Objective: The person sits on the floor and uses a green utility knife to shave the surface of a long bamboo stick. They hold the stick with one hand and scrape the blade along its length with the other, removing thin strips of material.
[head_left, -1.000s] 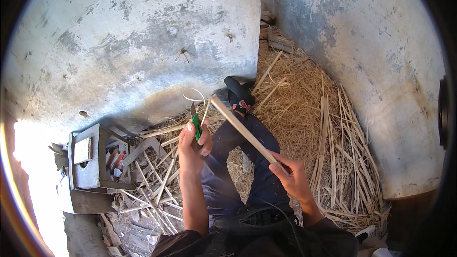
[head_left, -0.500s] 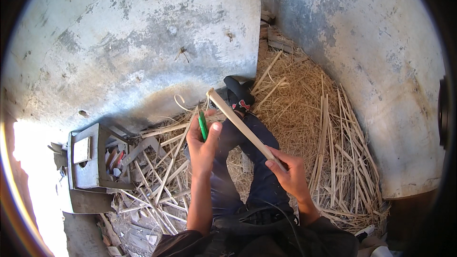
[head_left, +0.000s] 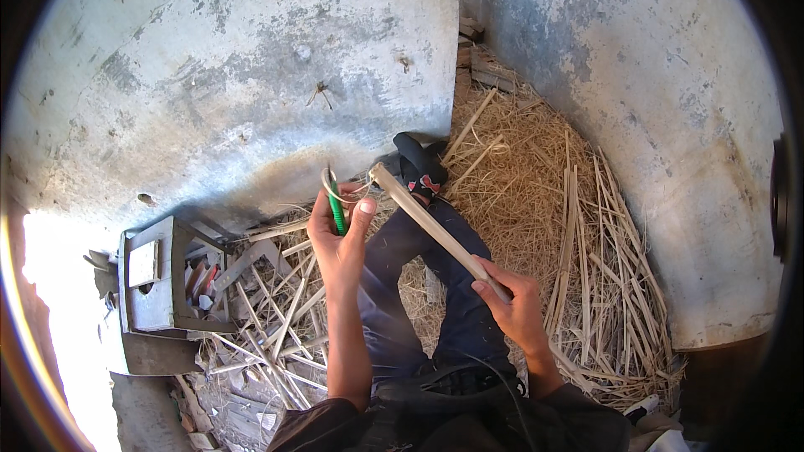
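My left hand (head_left: 337,255) is closed round a green-handled knife (head_left: 337,211), its thin dark blade pointing up and away. A pale curled shaving (head_left: 348,199) loops from beside the knife toward the far end of a long wooden strip (head_left: 440,236). My right hand (head_left: 512,301) grips that strip at its near end, thumb on top. The strip slants up to the left above my legs, its far tip apart from the knife and looking ragged.
Loose strips (head_left: 280,335) lie crossed at the left beside a worn wooden box (head_left: 155,285) with small items inside. Fine shavings (head_left: 511,201) heap between my feet and the right wall (head_left: 653,117). More long strips (head_left: 620,285) lie along the right.
My left hand has moved a little left and up with the knife, away from the strip's tip. The shaving now curls close to the knife. My right hand has shifted very slightly.
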Tool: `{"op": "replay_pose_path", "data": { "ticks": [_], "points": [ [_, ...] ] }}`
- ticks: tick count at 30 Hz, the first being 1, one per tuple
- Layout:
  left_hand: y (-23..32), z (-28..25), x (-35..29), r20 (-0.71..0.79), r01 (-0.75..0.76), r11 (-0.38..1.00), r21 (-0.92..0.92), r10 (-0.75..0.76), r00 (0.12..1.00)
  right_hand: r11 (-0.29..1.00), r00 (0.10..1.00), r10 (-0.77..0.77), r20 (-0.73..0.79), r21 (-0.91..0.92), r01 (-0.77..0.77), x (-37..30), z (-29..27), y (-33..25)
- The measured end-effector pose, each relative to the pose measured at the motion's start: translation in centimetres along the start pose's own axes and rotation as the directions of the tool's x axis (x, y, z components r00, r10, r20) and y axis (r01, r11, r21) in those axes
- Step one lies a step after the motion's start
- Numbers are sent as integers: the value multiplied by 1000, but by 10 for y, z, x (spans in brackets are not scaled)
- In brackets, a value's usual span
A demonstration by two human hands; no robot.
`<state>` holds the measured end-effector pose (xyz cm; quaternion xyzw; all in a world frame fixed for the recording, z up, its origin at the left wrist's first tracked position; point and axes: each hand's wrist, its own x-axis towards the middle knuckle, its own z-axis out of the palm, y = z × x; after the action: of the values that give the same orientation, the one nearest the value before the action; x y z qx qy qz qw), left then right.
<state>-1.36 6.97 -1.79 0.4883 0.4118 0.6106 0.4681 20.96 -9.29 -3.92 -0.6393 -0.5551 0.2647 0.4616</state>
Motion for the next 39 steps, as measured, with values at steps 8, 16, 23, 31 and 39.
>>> {"op": "replay_pose_path", "data": {
  "ticks": [8,16,23,31,39],
  "points": [
    [3,4,9,-86,-114,990,77,121,989,998,998,-64,-26,-31,63,-1,5,4],
    [-1,-4,8,-112,-195,978,81,203,973,998,998,-65,-6,-28,65,-1,4,10],
    [7,-34,22,-313,-150,969,198,207,927,984,974,163,-156,98,-149,-3,-19,29],
    [-43,-42,12,93,-90,762,642,40,995,959,978,199,-60,218,-182,1,-14,25],
    [-53,-63,-5,196,171,925,340,-247,949,908,958,-283,57,-305,286,44,-9,-1]
  ]
}}
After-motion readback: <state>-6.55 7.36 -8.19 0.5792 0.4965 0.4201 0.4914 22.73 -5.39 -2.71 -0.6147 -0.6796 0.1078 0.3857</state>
